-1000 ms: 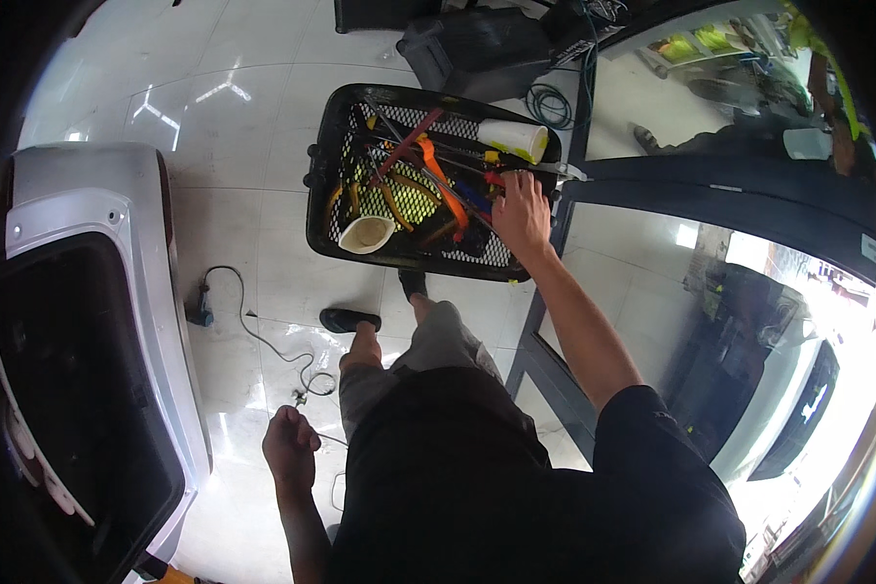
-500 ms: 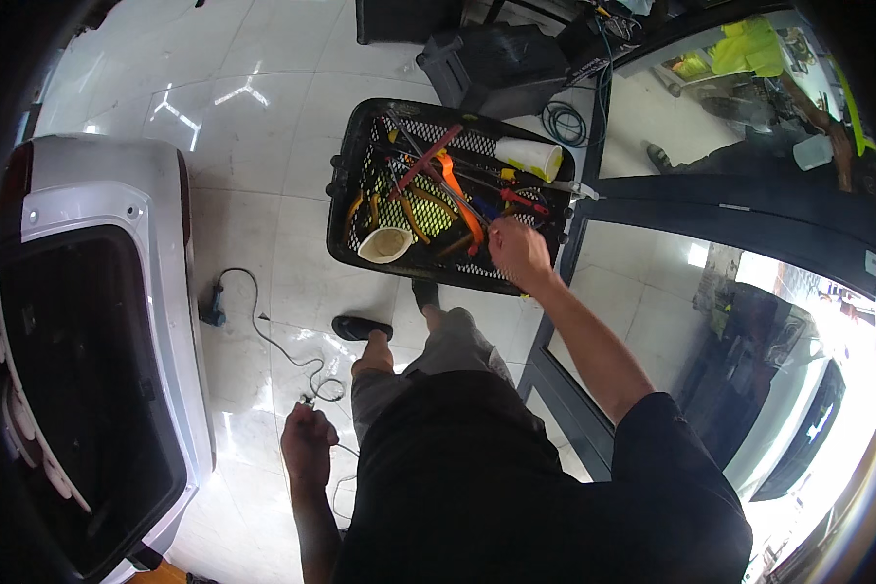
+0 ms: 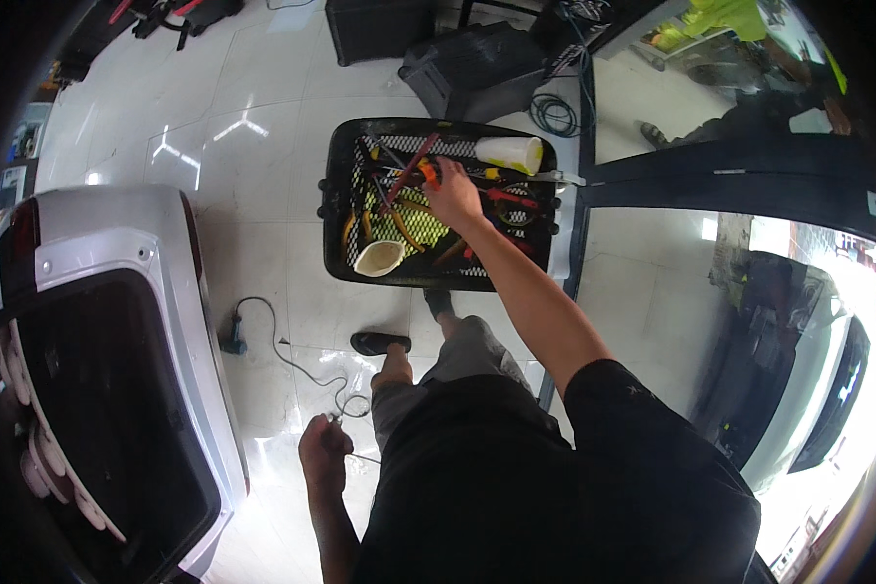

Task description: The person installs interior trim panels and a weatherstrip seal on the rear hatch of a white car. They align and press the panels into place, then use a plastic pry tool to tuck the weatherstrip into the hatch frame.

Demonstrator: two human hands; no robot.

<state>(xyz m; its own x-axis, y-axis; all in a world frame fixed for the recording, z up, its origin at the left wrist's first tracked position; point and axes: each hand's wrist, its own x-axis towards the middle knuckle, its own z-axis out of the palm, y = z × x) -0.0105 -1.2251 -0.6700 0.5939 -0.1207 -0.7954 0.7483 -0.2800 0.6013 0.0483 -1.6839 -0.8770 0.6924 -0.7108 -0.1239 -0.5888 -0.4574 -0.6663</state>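
A black mesh-bottomed basket (image 3: 336, 238) holds several loose hand tools. My right hand (image 3: 455, 198) is inside it, its fingers closed around a long orange piece (image 3: 428, 173) whose kind I cannot make out. Most of that piece is hidden by the hand. Just left of the fingers lies a dark red bar (image 3: 409, 173). Tools with yellow curved handles (image 3: 414, 226) lie nearer to me. My left hand (image 3: 324, 454) is low at my left side, closed in a fist, with a small pale bit showing at its top. What it grips is not clear.
In the basket are a white cup (image 3: 379, 258) and a white-and-yellow tub (image 3: 511, 154). A car (image 3: 165, 253) with a dark rear opening stands at left. A corded tool (image 3: 234, 341) and its cable (image 3: 307, 370) lie on the floor. Dark-framed glass (image 3: 642, 258) stands at right, black boxes (image 3: 477, 73) behind.
My right hand has moved left and farther into the basket, onto the orange piece, which shows less now. The left hand stays low and closed. The whole view has shifted slightly.
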